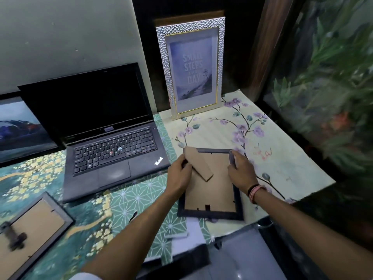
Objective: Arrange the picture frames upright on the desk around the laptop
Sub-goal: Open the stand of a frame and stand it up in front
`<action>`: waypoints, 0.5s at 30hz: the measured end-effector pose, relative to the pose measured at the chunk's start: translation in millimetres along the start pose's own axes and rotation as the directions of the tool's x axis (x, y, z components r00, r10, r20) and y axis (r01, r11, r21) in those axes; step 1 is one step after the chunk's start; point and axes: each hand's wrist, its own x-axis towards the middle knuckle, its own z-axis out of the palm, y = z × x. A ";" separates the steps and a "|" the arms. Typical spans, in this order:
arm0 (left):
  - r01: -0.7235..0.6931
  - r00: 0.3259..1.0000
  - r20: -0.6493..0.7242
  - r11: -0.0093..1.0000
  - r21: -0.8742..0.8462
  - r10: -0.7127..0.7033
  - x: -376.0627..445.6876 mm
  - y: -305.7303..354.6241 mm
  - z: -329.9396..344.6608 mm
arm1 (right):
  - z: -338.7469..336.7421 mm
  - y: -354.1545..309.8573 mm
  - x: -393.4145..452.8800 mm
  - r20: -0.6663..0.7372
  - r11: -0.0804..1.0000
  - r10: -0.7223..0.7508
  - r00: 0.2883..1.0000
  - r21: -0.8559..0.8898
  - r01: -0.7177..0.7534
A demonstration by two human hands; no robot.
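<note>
A dark picture frame (pixel 212 199) lies face down on the desk, right of the open black laptop (pixel 101 128). Its brown cardboard back faces up. My left hand (pixel 178 174) grips the cardboard stand flap (pixel 198 164) at the frame's upper left and holds it lifted. My right hand (pixel 241 171) holds the frame's upper right corner. A white textured frame (pixel 191 67) with a "Small steps" print stands upright at the back, right of the laptop. Another frame (pixel 22 130) with a mountain picture stands left of the laptop. A grey frame (pixel 30 233) lies face down at the front left.
Patterned cloths (pixel 272 150) cover the desk, floral on the right and green geometric in the middle. A dark wall with plant imagery (pixel 333 98) borders the desk's right edge. The grey wall (pixel 60 37) rises behind the laptop. A grey surface (pixel 242 255) sits near my body.
</note>
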 end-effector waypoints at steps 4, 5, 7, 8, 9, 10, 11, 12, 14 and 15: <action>0.063 0.998 -0.026 0.997 0.051 -0.062 -29.4 -15.0 -0.3 | 7.4 8.3 -44.7 -0.076 0.981 0.174 0.982 -0.078 -0.180; 0.077 0.997 -0.019 0.993 0.094 -0.076 -36.1 -17.8 -0.5 | 8.4 7.2 -55.5 -0.053 0.972 0.218 0.975 -0.083 -0.222; 0.054 0.998 0.019 0.961 0.271 -0.062 -45.2 -17.2 -0.7 | 10.8 0.8 -67.8 0.012 0.943 0.305 0.952 -0.141 -0.300; 0.036 0.996 0.062 0.920 0.390 -0.065 -47.9 -15.6 0.9 | 11.7 -5.1 -72.0 0.038 0.921 0.356 0.934 -0.183 -0.344; 0.032 0.992 0.094 0.880 0.474 -0.087 -53.7 -8.1 1.4 | 9.9 -13.9 -76.1 0.058 0.898 0.405 0.913 -0.214 -0.384; 0.047 0.986 0.112 0.853 0.520 -0.123 -57.8 -1.0 2.2 | 10.1 -21.2 -78.5 0.082 0.875 0.453 0.888 -0.232 -0.426; 0.069 0.981 0.119 0.842 0.535 -0.155 -59.6 7.0 2.8 | 7.7 -29.2 -78.0 0.106 0.859 0.490 0.865 -0.229 -0.459; 0.095 0.974 0.123 0.840 0.534 -0.188 -60.4 12.9 3.1 | 5.4 -34.9 -75.8 0.130 0.852 0.510 0.850 -0.213 -0.478; 0.163 0.965 0.115 0.884 0.438 -0.235 -57.1 15.5 1.5 | -1.7 -38.6 -69.9 0.158 0.856 0.512 0.844 -0.170 -0.488; 0.205 0.961 0.104 0.915 0.348 -0.255 -54.3 13.9 -2.3 | -8.7 -39.5 -68.2 0.170 0.862 0.505 0.846 -0.155 -0.483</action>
